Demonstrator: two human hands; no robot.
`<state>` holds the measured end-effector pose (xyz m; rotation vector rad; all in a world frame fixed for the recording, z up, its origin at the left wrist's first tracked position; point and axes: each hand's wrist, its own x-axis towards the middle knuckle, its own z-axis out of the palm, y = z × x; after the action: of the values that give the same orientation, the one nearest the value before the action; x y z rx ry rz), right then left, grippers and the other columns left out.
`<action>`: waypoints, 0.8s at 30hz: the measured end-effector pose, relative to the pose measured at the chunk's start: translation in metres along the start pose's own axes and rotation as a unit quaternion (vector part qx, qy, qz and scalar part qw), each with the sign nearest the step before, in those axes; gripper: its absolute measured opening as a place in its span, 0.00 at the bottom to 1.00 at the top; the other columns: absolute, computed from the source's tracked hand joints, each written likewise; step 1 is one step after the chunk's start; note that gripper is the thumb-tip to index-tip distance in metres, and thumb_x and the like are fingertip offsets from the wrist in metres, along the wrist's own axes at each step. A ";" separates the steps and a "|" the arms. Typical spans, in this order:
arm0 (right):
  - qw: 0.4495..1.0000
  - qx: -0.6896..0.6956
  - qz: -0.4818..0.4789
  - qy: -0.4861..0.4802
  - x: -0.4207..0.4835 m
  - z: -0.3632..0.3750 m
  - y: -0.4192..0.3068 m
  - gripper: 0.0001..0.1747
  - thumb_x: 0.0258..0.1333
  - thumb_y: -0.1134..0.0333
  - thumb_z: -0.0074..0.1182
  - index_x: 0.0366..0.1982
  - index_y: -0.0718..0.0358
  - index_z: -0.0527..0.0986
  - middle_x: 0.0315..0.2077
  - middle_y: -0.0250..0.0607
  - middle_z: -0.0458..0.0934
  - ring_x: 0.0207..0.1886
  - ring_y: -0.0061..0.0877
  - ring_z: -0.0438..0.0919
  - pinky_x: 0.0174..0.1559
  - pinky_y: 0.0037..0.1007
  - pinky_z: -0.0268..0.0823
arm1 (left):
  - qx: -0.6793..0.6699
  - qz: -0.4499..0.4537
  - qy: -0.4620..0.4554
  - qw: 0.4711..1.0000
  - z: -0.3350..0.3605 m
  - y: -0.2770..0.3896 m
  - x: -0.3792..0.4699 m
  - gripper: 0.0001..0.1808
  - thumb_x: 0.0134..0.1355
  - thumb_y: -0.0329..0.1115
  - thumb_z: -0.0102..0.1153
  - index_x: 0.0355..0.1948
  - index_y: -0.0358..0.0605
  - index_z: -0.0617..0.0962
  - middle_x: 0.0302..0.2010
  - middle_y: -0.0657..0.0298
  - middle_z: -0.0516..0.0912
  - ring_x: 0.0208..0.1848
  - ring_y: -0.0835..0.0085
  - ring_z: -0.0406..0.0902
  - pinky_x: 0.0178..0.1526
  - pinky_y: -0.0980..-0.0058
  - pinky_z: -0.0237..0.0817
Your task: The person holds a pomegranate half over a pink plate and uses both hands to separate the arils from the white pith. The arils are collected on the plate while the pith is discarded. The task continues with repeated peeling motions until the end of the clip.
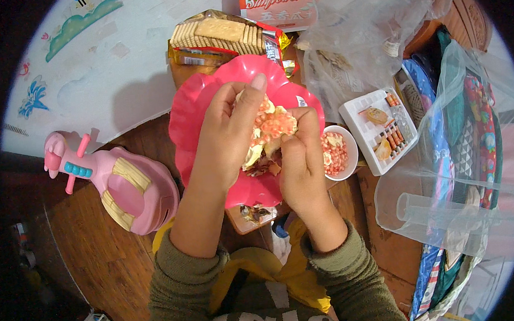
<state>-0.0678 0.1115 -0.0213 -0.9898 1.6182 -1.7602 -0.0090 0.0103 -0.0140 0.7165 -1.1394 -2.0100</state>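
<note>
Both my hands hold a broken piece of pomegranate point(275, 124) above a red plastic dish with a wavy rim point(189, 116). My left hand point(228, 131) grips its left side, thumb raised at the top. On its right side, the fingers and thumb of my right hand point(303, 154) pinch the edge. Pale pink seeds and yellowish membrane show on the piece. Peel scraps point(261, 166) lie in the dish below, partly hidden by my hands. Just right of the dish, a white bowl point(355, 156) contains loose pomegranate seeds point(335, 157) and bits of membrane.
Behind the dish lie an open pack of biscuits point(219, 31) and a sunflower seed bag point(276, 9). A white tray point(371, 166) and clear plastic bags point(354, 31) are at the right. A pink ride-on toy point(129, 183) stands on the wooden floor at left.
</note>
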 end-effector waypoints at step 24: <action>0.961 0.209 0.176 0.029 0.008 -0.003 -0.008 0.13 0.62 0.71 0.32 0.46 0.59 0.66 0.26 0.30 0.71 0.21 0.13 0.63 0.22 0.17 0.54 | -0.171 -0.077 -0.031 0.982 -0.007 -0.006 0.008 0.16 0.69 0.48 0.52 0.34 0.47 0.75 0.27 0.74 0.76 0.27 0.88 0.73 0.29 0.83 0.67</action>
<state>-0.0743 0.1084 -0.0121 -0.4270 1.2790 -1.7834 -0.0107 0.0025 -0.0236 0.5821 -0.7590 -2.2968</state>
